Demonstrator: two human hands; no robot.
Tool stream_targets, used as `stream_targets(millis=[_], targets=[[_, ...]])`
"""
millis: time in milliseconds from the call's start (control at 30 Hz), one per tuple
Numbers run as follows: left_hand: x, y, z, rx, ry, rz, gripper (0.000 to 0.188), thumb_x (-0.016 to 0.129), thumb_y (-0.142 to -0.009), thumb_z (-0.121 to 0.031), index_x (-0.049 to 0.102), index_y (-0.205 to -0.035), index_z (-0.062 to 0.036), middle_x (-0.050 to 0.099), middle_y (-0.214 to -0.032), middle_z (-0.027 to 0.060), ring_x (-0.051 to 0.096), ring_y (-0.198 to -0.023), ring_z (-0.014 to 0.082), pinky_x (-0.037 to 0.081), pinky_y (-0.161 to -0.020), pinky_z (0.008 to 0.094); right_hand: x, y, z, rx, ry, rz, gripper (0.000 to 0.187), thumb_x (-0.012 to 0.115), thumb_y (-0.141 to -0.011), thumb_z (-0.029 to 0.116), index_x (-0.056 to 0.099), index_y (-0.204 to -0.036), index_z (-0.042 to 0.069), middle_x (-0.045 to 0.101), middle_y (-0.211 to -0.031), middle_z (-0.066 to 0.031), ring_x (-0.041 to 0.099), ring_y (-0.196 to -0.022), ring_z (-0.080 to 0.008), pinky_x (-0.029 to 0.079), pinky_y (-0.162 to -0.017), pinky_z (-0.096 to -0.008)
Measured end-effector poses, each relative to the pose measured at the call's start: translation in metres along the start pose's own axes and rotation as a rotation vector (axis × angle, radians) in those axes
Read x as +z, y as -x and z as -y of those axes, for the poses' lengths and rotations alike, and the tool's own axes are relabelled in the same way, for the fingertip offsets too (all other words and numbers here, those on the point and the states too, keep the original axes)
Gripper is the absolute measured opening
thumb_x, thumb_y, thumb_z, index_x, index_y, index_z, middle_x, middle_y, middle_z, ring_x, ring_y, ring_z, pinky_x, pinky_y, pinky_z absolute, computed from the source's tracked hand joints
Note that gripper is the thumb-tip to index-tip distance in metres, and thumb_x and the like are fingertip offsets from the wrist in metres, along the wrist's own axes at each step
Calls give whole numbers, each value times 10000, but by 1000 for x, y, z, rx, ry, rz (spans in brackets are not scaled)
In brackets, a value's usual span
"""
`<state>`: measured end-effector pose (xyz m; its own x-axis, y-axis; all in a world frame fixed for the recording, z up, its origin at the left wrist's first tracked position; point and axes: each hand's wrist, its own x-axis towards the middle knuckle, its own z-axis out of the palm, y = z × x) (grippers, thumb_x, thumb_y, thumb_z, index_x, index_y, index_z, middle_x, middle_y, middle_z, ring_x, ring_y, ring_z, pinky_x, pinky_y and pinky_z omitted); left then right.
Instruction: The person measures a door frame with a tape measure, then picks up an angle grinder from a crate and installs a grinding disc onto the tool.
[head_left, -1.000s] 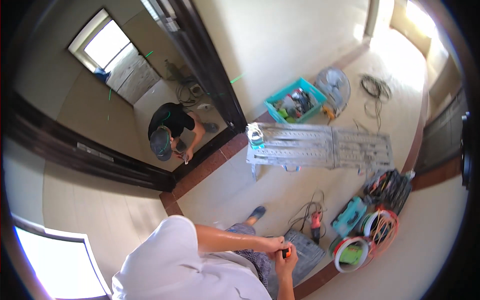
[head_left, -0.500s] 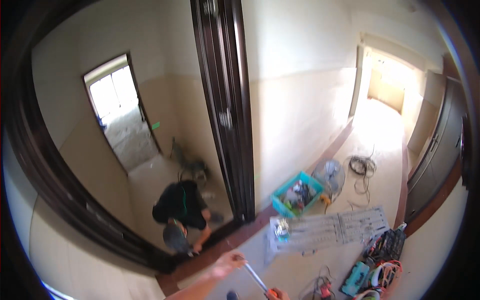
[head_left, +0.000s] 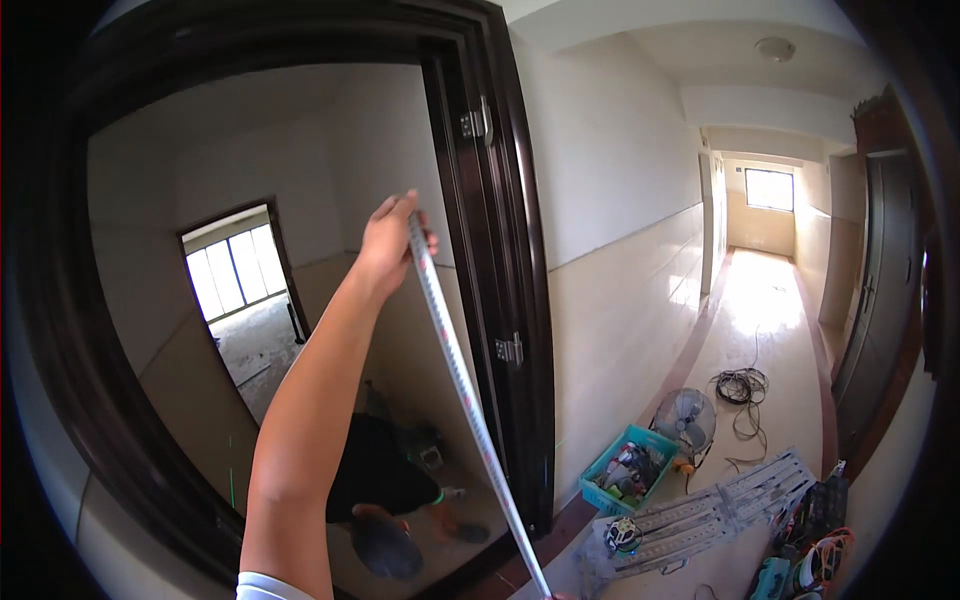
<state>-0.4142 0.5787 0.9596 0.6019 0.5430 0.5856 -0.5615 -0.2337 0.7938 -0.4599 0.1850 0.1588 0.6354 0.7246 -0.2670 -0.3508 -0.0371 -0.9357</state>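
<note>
My left hand (head_left: 393,240) is raised inside the dark door frame, its fingers closed on the upper end of a tape measure's silver blade (head_left: 470,400). The blade slants down to the lower edge, passing in front of the frame's right jamb (head_left: 535,420). Only a sliver of my right hand (head_left: 562,597) shows there, at the blade's low end; the tape's case is out of sight. Two metal hinges, an upper one (head_left: 478,121) and a lower one (head_left: 510,348), sit on the jamb to the right of the blade.
Beyond the threshold a person in black (head_left: 385,470) crouches low, partly behind my arm. To the right stand a teal crate of tools (head_left: 630,470), a fan (head_left: 686,420) and a folded metal ladder (head_left: 720,515). Coiled cable (head_left: 740,386) and more tools (head_left: 800,560) lie along the corridor floor.
My left hand has risen from near the floor into the doorway, drawing out much more blade. My right hand has dropped almost out of view. The view has tilted upward.
</note>
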Motion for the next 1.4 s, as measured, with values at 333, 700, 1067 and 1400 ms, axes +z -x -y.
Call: stream_targets(millis=[333, 700, 1067, 1400], targets=[[41, -35, 214, 345, -804, -270, 396, 468, -1170, -334, 564, -963, -11, 677, -819, 296, 651, -812, 558, 525, -719, 603, 93, -263, 249, -366, -98, -28, 298, 647, -1143, 296, 755, -1086, 24, 735, -916, 0, 640, -786, -65, 548, -652, -268], [15, -138, 242, 442, -984, -245, 375, 527, -1144, -272, 626, -915, 9, 693, -886, 265, 668, -877, 499, 528, -776, 586, 142, -428, 413, -578, -45, -41, 345, 645, -1143, 336, 779, -1055, 30, 737, -897, -3, 626, -815, -54, 509, -729, -255], [1, -203, 263, 525, -718, -184, 437, 555, -1159, -293, 538, -853, 19, 524, -659, 165, 490, -602, 277, 479, -640, 475, 158, -475, 439, -618, -68, -151, 210, 671, -1123, 227, 737, -1054, 41, 707, -856, 15, 592, -694, -57, 477, -602, -259], [-26, -272, 287, 742, -590, -10, 344, 569, -1105, -221, 635, -883, 34, 580, -725, 117, 537, -698, 178, 476, -653, 408, 152, -511, 357, -739, 119, -479, 268, 718, -1058, 296, 719, -970, 42, 560, -724, -56, 537, -713, -128, 458, -652, -346]])
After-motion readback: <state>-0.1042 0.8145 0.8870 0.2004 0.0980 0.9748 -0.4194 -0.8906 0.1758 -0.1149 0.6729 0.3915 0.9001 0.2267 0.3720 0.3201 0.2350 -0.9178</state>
